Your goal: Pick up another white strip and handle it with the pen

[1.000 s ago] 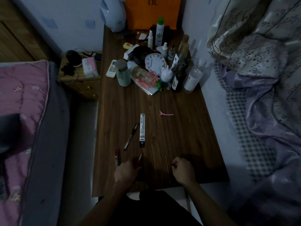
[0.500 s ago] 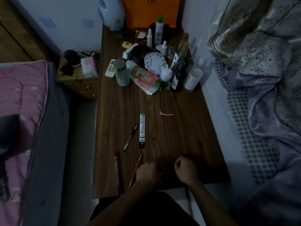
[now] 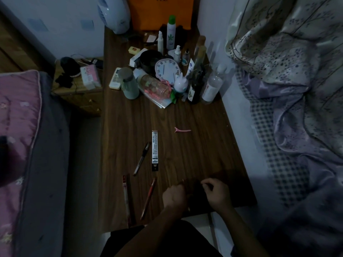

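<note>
Both of my hands rest at the near edge of a dark wooden table (image 3: pixel 185 115). My left hand (image 3: pixel 174 196) has its fingers curled round a thin reddish stick (image 3: pixel 182 180); only the stick's tip shows above the knuckles. A short gap to its right, my right hand (image 3: pixel 216 193) has its fingers curled with thumb and forefinger close together. The dim light hides whether it pinches anything. A red pen (image 3: pixel 148 197) lies just left of my left hand, and a long red packet (image 3: pixel 126 199) lies further left.
Farther up the table lie a black pen (image 3: pixel 142 158), a black-and-white packet (image 3: pixel 155 151) and a pink hair clip (image 3: pixel 182 130). Bottles, a clock (image 3: pixel 166 70) and a grey flask (image 3: pixel 130 84) crowd the far end. Bedding flanks both sides, and a nightstand (image 3: pixel 79 89) stands at the left.
My left hand let go of the red pen, which now lies on the table, and moved right to the thin stick. My right hand shifted slightly right.
</note>
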The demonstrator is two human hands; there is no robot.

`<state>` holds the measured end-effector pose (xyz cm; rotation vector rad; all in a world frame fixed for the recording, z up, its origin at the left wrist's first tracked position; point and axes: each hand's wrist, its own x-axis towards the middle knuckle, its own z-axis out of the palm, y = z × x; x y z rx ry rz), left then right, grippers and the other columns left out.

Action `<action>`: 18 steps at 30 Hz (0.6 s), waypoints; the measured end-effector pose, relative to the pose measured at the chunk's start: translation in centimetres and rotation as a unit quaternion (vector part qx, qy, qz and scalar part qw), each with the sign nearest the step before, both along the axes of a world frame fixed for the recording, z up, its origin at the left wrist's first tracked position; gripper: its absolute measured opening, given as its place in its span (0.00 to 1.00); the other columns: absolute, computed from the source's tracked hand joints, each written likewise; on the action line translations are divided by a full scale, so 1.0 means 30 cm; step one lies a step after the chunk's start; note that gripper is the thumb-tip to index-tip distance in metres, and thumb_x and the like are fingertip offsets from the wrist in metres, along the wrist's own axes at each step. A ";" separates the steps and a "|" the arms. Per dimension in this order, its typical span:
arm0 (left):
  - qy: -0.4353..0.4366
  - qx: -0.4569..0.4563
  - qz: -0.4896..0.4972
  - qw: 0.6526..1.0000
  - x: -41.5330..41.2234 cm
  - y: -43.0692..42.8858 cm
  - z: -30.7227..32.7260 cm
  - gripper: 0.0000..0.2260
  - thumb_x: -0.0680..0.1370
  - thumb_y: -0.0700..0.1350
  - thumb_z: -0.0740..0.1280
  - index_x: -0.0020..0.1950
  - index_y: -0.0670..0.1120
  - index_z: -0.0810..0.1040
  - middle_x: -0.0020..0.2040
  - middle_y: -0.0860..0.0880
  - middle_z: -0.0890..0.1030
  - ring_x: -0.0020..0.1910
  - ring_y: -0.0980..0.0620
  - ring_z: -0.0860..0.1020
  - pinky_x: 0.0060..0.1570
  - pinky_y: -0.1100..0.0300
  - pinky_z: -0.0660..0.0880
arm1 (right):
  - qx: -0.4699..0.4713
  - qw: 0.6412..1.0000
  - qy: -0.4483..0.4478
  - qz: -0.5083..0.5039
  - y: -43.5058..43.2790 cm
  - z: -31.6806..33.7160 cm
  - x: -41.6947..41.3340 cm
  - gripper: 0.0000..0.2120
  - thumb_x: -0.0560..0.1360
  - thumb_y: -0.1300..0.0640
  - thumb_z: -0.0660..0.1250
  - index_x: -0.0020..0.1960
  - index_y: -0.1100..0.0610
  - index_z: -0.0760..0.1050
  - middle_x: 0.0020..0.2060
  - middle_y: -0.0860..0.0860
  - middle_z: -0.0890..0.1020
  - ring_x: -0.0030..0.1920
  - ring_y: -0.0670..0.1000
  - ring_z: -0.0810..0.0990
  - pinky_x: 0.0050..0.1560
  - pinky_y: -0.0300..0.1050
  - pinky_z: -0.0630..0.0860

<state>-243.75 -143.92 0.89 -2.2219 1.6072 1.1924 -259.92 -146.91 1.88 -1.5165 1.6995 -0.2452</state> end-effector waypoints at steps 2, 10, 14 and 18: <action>-0.003 0.000 0.012 1.000 -0.006 0.000 0.004 0.12 0.75 0.52 0.65 0.52 0.46 0.82 0.51 0.45 0.85 0.51 0.43 0.83 0.46 0.56 0.76 | 0.002 1.000 -0.013 -0.001 -0.009 0.016 0.000 0.07 0.77 0.63 0.68 0.51 0.55 0.83 0.45 0.46 0.82 0.48 0.46 0.79 0.49 0.36 0.72; 0.033 -0.056 0.026 0.998 0.019 0.010 0.060 0.17 0.76 0.55 0.60 0.61 0.50 0.77 0.54 0.44 0.84 0.54 0.42 0.82 0.51 0.54 0.76 | 0.002 0.990 -0.107 -0.095 -0.052 0.136 0.028 0.11 0.77 0.64 0.70 0.43 0.49 0.80 0.43 0.45 0.83 0.47 0.48 0.82 0.49 0.43 0.79; 0.090 -0.140 0.052 0.985 0.072 0.023 0.137 0.13 0.80 0.49 0.57 0.59 0.44 0.74 0.53 0.39 0.83 0.53 0.39 0.80 0.51 0.49 0.75 | 0.012 0.976 -0.167 -0.138 -0.065 0.205 0.068 0.08 0.76 0.60 0.71 0.45 0.47 0.81 0.47 0.44 0.83 0.51 0.47 0.80 0.53 0.44 0.77; 0.188 -0.215 0.109 0.952 0.108 0.029 0.262 0.12 0.82 0.52 0.57 0.46 0.45 0.73 0.42 0.46 0.84 0.43 0.49 0.82 0.47 0.50 0.74 | 0.027 0.952 -0.239 -0.190 -0.060 0.270 0.133 0.08 0.76 0.58 0.71 0.45 0.46 0.83 0.48 0.47 0.83 0.51 0.50 0.81 0.50 0.47 0.78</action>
